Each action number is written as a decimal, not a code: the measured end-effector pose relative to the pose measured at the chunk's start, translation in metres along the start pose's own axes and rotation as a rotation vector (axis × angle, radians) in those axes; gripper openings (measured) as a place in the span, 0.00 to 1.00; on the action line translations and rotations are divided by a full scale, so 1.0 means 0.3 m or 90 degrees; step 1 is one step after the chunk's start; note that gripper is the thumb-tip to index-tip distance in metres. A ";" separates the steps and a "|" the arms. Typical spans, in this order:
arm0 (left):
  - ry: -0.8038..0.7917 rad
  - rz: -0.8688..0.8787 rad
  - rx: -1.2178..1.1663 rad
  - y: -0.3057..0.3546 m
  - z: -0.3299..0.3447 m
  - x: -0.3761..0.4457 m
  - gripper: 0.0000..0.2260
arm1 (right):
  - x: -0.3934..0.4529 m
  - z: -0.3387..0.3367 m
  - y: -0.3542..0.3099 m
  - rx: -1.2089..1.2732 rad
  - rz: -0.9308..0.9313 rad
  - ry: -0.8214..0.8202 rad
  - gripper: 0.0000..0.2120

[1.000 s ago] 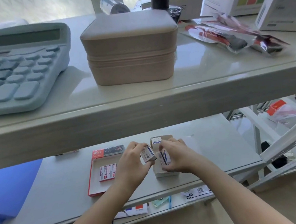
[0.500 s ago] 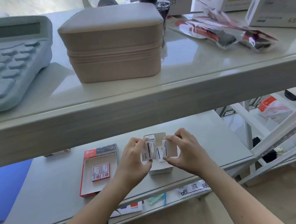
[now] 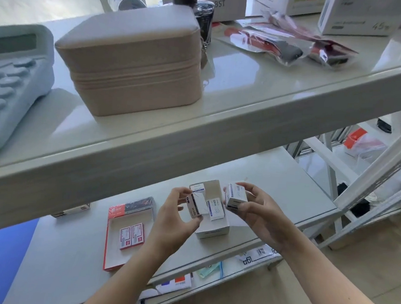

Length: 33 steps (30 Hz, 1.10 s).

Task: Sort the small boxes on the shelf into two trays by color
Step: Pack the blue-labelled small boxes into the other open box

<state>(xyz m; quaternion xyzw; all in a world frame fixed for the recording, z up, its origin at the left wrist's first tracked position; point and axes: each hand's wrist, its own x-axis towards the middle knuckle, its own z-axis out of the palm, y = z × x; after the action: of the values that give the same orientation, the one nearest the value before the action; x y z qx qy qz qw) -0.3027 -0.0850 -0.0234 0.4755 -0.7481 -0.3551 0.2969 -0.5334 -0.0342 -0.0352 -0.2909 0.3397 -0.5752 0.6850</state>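
On the lower shelf [image 3: 275, 181] a red-rimmed tray [image 3: 113, 259] at the left holds two red-and-white small boxes [image 3: 132, 236]. To its right stands a white tray [image 3: 213, 232] with a blue-and-white small box [image 3: 215, 208] lying in it and another standing at its back [image 3: 198, 187]. My left hand [image 3: 176, 217] pinches a small box [image 3: 197, 206] with a red end just left of the white tray. My right hand [image 3: 259, 210] holds a blue-and-white small box [image 3: 236, 196] lifted just right of that tray.
The upper shelf [image 3: 244, 121] overhangs close above, carrying a beige case [image 3: 135, 57], a pale blue calculator [image 3: 12, 84], plastic packets [image 3: 287, 46] and white cartons [image 3: 356, 15]. Papers lie on a shelf below [image 3: 256, 254]. White rack legs [image 3: 370, 182] stand at the right.
Both hands have drawn apart over the white tray, each carrying a small box. My right hand moved right and up with the blue-and-white box. The camera shifted slightly.
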 end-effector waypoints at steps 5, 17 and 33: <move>-0.048 0.112 0.209 0.000 -0.003 0.022 0.24 | -0.002 0.008 -0.004 0.000 0.028 -0.011 0.28; -0.286 0.136 0.593 -0.041 0.098 0.152 0.19 | 0.014 0.003 -0.005 -0.108 0.038 0.121 0.26; -0.284 0.032 0.421 -0.080 0.129 0.146 0.20 | 0.042 0.004 0.039 -0.469 0.015 0.192 0.26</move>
<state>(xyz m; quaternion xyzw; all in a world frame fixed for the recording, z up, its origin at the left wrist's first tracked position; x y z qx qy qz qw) -0.3373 -0.1227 -0.0603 0.4380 -0.8797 -0.1821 -0.0332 -0.5242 -0.0448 -0.0452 -0.4258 0.6232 -0.4432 0.4836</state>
